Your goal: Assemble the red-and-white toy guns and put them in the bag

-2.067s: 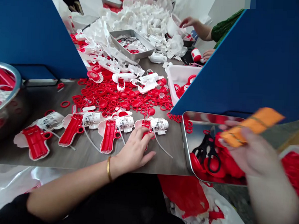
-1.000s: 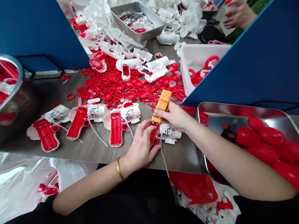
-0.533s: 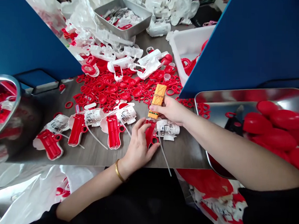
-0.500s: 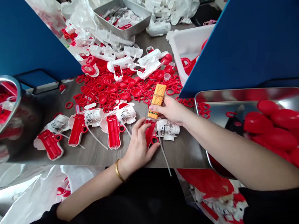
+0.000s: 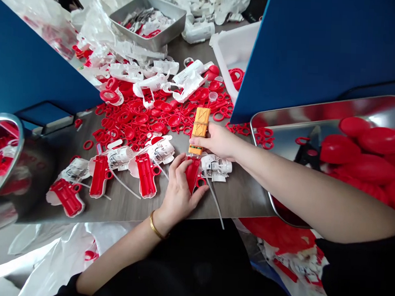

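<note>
My left hand is closed round the red grip of a toy gun near the table's front edge, fingers on its left and thumb on its right. A white barrel part with wiring adjoins the grip, and a pale thin tube hangs from it past the edge. In my right hand is an orange-yellow block-shaped device with a dark band round it. Its lower end meets the top of the red grip; the exact contact is hidden. Several similar opened toy guns lie to the left.
Red plastic parts and white shells are heaped behind my hands. A metal tray with red pieces and scissors stands right. At left is a metal bowl. Blue panels flank the table.
The whole view has shifted slightly. Both hands keep their holds, and the orange-yellow device stays at the top of the red grip.
</note>
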The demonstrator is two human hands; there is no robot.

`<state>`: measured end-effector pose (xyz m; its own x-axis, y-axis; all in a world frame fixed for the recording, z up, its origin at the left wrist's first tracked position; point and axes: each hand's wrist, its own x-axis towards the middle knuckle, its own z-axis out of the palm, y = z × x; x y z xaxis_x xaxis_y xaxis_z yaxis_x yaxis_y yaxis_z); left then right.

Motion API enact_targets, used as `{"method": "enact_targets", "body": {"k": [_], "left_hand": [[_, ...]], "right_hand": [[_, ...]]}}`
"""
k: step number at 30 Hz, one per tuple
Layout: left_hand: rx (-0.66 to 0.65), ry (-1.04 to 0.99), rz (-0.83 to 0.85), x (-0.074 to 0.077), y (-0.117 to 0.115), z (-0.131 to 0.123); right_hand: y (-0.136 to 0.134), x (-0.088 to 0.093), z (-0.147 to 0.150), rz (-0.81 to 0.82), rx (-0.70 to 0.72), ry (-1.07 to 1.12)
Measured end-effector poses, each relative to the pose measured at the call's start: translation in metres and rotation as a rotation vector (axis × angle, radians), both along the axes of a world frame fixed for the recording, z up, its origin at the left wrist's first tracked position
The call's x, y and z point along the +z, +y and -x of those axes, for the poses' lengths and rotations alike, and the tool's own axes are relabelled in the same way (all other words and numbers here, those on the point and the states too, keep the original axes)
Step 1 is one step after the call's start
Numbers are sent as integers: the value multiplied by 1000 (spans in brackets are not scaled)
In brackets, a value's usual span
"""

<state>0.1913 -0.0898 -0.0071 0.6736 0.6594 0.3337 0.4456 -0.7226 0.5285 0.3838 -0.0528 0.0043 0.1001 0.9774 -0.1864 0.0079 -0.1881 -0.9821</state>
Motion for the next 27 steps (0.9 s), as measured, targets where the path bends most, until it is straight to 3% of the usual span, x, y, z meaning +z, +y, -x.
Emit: {"method": "enact_targets", "body": {"k": [13,22,27], "left_hand": [[-34,36,-16,2,2,1],[-41,34,-7,2,1,0],[-57,27,-21,8,4,8]], "right_hand": [[0,5,-1,-22,-15,-145],[1,5,-1,-7,4,-106],[-6,11,0,-99,-24,-74]]}}
